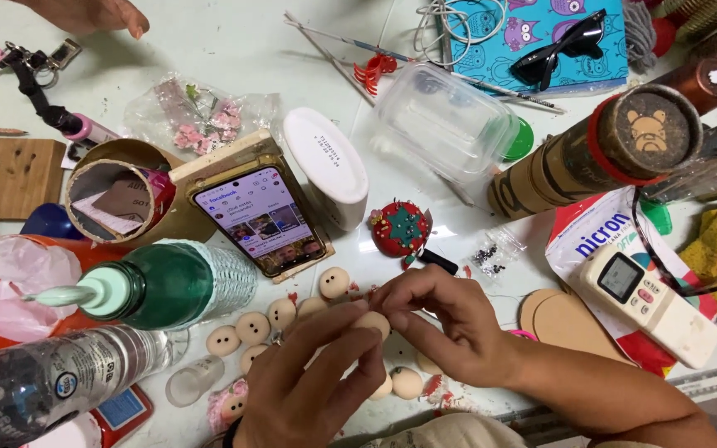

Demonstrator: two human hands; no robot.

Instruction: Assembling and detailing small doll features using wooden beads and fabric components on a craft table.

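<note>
While more beige buttons (pixel 252 327) are lying on the table (pixel 234 50), one beige ball (pixel 373 322) is being pinched between the left hand (pixel 313 373) and right hand (pixel 450 323). It is being held just below a propped phone (pixel 259 217).

Two bare hands, left hand (pixel 304 386) and right hand (pixel 450 323), forearms uncovered with no sleeves; dark band at the left wrist; pale cloth below the hands at the frame's bottom edge.
</note>
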